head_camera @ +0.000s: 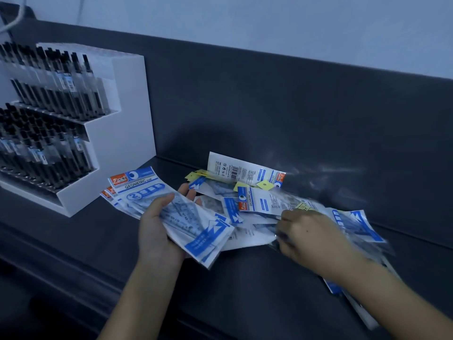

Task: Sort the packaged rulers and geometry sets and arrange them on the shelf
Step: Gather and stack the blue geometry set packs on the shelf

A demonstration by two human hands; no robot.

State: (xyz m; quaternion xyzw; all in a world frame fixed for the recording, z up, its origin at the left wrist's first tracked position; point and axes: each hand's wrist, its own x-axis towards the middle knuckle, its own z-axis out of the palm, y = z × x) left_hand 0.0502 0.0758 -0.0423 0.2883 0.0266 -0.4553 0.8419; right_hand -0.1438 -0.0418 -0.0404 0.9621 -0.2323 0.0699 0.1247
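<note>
Loose pile of geometry set packets (259,203) lying on dark shelf (245,285), right of white pen rack (120,133). Left hand (157,231) gripping fanned stack of packets (196,224) just right of rack, thumb pressing on top. Right hand (308,239) resting on pile, farther right of rack, fingers curling, blurred; grasping or not, cannot tell. One packet (232,168) leaning on back panel (294,114).
</note>
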